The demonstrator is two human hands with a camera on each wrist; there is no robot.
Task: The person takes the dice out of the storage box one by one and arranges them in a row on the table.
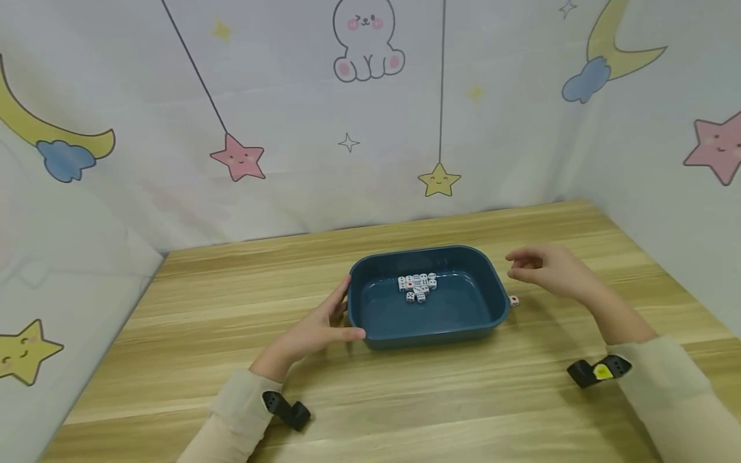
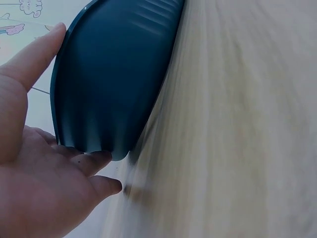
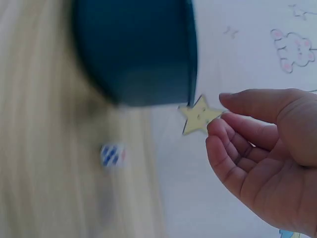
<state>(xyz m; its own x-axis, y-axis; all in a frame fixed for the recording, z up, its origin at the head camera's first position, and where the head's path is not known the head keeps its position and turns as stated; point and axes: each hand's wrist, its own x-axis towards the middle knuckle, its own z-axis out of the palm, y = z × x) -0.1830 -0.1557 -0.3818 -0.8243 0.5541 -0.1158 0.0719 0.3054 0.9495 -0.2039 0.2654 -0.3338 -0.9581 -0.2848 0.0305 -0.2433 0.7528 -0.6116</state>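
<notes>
A dark blue rectangular tray (image 1: 428, 328) stands on the table, with a cluster of small white dice (image 1: 417, 283) on its floor towards the back. My left hand (image 1: 315, 331) holds the tray's left end, the thumb at the near corner and the fingers along the end wall. In the left wrist view the thumb (image 2: 42, 52) touches the rim. To the right of the tray, my right hand (image 1: 547, 267) hovers with fingers loosely bent and nothing between them. One loose die (image 1: 514, 300) lies on the table beside the tray's right end, below that hand.
The wood-grain table (image 1: 405, 399) extends around the tray on every side. A white cloth backdrop (image 1: 289, 109) printed with stars, moons and a bear rises behind the table and along both sides. Each wrist carries a black camera mount (image 1: 286, 410).
</notes>
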